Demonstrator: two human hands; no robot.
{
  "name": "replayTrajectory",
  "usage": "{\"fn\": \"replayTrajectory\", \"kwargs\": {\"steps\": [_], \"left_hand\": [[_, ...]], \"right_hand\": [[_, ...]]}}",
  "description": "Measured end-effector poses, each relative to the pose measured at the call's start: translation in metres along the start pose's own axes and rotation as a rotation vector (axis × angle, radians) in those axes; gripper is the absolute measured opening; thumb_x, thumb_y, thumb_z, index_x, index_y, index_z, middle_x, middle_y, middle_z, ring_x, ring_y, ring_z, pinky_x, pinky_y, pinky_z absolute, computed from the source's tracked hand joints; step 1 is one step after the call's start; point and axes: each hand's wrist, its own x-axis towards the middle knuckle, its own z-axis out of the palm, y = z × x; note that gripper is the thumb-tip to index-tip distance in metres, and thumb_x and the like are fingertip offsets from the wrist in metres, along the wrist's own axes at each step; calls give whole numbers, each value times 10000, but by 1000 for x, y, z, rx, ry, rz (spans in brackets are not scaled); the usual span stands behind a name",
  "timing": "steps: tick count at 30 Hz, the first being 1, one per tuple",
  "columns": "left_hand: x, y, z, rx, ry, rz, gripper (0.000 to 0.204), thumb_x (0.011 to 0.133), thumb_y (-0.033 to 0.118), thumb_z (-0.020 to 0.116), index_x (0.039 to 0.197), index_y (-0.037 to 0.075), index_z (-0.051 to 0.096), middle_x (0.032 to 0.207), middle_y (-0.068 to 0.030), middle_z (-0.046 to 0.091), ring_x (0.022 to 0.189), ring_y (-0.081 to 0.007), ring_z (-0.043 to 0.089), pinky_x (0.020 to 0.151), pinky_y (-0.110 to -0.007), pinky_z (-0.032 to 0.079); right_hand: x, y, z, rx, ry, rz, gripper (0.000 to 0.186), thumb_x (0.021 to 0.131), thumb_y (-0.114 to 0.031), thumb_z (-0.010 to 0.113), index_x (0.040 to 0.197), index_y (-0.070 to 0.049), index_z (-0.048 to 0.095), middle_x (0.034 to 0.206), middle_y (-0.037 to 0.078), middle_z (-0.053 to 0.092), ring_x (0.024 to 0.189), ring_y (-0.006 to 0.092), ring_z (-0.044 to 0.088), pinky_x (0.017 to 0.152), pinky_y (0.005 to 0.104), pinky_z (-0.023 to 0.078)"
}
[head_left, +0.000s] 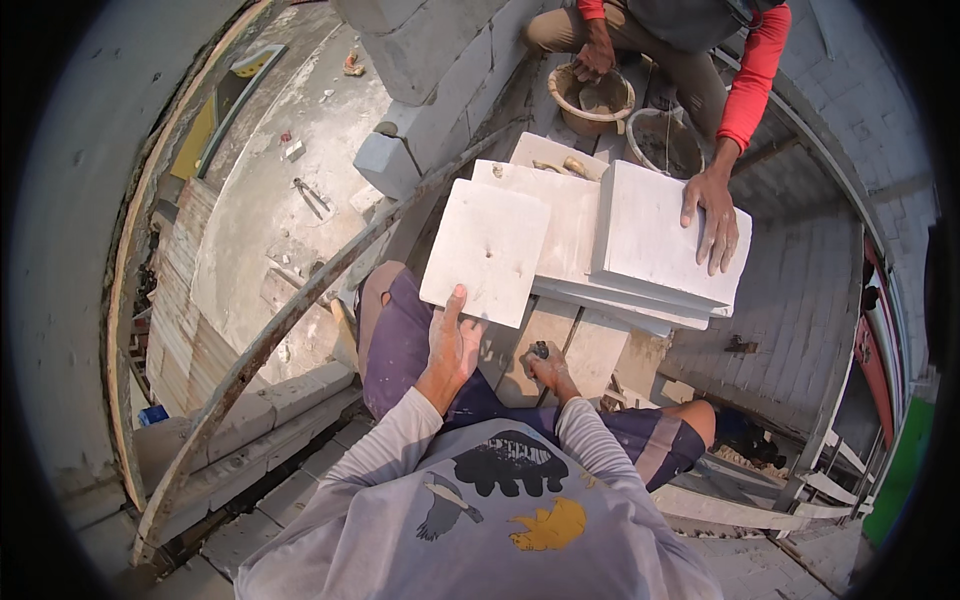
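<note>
The left hand (pixel 452 348) is pinching the white block (pixel 487 245) by its near edge, fingers partly hidden, at the left edge of the block stack (pixel 568 228). The right hand (pixel 550 370) is clasping a dark object (pixel 541 349), mostly covered and hard to identify, while both forearms are slanting forward and inward.

**Surface Report: Matt, Mineral Finishes Predominate**

Pale slab (pixel 487 250), centre: matt, chalky, mostly smooth, with small pits. Large block (pixel 650 225), right of upper centre: similar dry, mineral look, broad faces fairly smooth. Bucket (pixel 590 123), upper centre: apparently plastic, smeared with rough, dull residue. Curved bar (pixel 245 375), left of centre: apparently metal, mottled brown, rough. Ground surface (pixel 250 250), upper left: resembles concrete, matt, stained. Shirt (pixel 480 565), lower centre: soft, creased cloth, printed. Dark legwear (pixel 395 350), centre: matt cloth, pale-spotted. Red sleeve (pixel 757 88), upper right: plain matt cloth.
</note>
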Motion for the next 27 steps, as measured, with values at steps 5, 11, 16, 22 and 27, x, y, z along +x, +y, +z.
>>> {"fn": "replayTrajectory", "kwargs": {"steps": [5,11,16,22,27], "left_hand": [[4,1,0,110,11,-48,828,954,270,841,1599,103,350,1572,-94,469,1443,-301,480,1188,-513,395],[5,18,29,182,-10,85,884,912,254,865,1588,131,310,1566,-138,466,1472,-316,448,1205,-587,350],[4,28,30,273,-45,167,809,914,143,854,1527,71,332,1522,-172,503,1434,-283,498,1201,-494,410],[-2,40,26,294,-134,306,734,900,88,862,1456,16,389,1452,-182,556,1360,-264,568,1179,-393,441],[-6,48,16,308,-123,366,719,903,108,861,1445,11,399,1429,-189,565,1340,-255,579,1168,-400,454]], "right_hand": [[-1,0,-7,47,-21,-49,344,900,-210,745,1139,7,625,823,92,716,684,193,712,626,348,584],[1,9,-12,3,27,-59,353,901,-221,744,1148,3,630,836,102,728,703,201,718,646,360,592],[-2,12,-12,-122,24,21,393,858,-273,798,1183,-81,686,1019,96,769,866,232,749,770,391,603],[10,38,-9,-155,84,-108,374,893,-233,734,1170,1,644,845,105,735,708,201,727,656,364,596],[2,22,-14,-149,34,17,420,867,-276,794,1217,-69,689,1089,141,780,989,285,775,850,410,616]]}}
